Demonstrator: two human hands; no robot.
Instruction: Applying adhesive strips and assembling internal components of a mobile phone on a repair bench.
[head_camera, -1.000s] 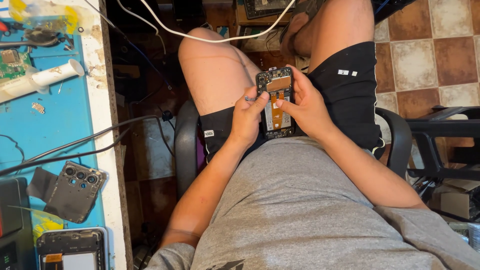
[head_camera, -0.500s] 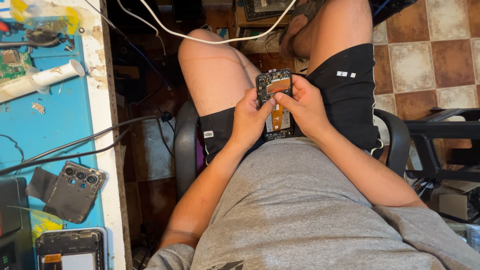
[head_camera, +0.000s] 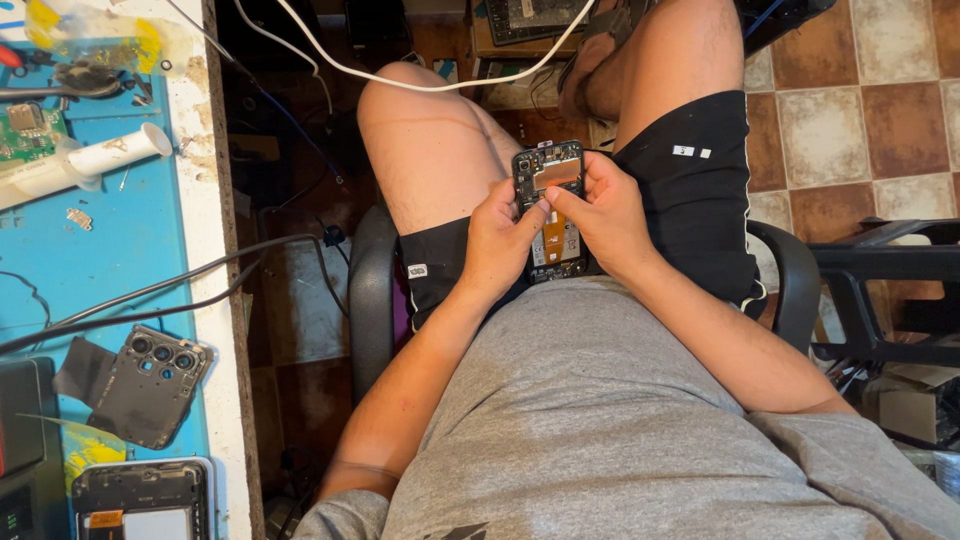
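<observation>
Because the opened phone is held over the lap rather than on the desk, with its bare board and orange flex exposed, a slip could drop it onto the tiled floor or between the thighs. The left hand grips the phone's left edge with its thumb across the middle, and the right hand clasps the right edge while a fingertip presses on the inner parts, so too much force there risks creasing the flex or cracking a connector. The white cable draped over the knee could also snag a moving wrist.
</observation>
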